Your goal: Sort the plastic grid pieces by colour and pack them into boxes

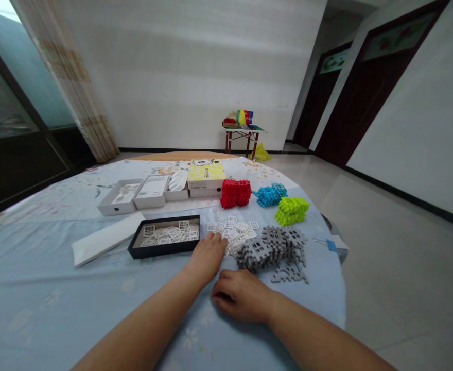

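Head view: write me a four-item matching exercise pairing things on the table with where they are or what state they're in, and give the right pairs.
Column one
1. Left hand
2. Open black box
3. Red interlocking pieces
4. Gray interlocking pieces

Column two
A. Stacked beside the yellow-topped box
B. The interlocking pile nearest the right hand
C. Contains white lattice pieces
D. At the edge of the loose white pieces

Right pairs: 1-D, 2-C, 3-A, 4-B.
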Action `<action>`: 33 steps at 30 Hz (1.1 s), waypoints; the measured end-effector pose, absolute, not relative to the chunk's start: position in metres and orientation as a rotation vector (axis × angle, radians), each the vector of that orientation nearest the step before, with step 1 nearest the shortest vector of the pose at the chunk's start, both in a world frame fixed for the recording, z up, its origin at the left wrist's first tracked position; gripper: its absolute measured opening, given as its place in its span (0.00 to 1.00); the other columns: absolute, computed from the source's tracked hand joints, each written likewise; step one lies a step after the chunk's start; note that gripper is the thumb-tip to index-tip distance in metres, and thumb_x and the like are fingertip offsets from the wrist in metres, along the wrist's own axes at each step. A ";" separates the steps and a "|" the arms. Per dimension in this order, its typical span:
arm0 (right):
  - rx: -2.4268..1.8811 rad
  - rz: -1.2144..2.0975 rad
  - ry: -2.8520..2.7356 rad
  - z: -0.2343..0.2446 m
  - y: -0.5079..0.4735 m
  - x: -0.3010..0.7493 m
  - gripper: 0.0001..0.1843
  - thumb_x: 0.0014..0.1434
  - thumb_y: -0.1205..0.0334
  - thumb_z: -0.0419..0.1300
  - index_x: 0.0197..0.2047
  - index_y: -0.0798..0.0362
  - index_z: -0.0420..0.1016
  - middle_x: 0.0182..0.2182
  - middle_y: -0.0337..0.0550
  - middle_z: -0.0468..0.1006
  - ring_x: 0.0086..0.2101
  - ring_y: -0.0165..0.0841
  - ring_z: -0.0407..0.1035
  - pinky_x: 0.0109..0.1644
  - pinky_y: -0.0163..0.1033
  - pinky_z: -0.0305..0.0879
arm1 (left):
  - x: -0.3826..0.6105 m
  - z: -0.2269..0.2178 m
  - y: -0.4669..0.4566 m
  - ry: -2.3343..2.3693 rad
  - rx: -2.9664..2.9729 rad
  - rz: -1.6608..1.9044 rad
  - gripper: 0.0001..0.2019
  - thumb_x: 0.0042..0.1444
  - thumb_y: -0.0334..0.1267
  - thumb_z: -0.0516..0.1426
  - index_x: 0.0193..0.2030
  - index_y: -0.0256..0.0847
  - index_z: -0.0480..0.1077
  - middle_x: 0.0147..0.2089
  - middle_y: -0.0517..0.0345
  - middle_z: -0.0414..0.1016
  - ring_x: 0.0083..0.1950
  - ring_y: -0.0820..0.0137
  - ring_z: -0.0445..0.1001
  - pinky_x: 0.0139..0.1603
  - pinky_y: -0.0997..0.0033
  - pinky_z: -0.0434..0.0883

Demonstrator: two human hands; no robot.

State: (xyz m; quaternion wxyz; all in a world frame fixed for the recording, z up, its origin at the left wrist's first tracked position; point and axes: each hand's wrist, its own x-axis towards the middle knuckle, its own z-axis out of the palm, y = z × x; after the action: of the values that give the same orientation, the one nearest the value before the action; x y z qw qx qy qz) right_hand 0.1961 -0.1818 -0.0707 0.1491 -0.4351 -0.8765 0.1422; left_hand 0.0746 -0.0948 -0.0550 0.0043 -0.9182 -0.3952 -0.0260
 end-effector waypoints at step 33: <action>-1.256 0.498 -2.479 -0.066 -0.179 0.195 0.10 0.58 0.61 0.55 0.40 0.51 0.76 0.33 0.42 0.76 0.32 0.30 0.70 0.36 0.32 0.61 | 0.015 -0.060 -0.120 -1.397 -2.871 -0.505 0.15 0.58 0.27 0.47 0.46 0.40 0.70 0.48 0.50 0.74 0.50 0.64 0.69 0.53 0.62 0.67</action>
State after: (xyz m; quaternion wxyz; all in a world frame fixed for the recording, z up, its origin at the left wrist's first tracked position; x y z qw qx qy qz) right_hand 0.1947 -0.1790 -0.0664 0.1585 -0.4393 -0.8669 0.1743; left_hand 0.0151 -0.1202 -0.0599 -0.0456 -0.8872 -0.4317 -0.1562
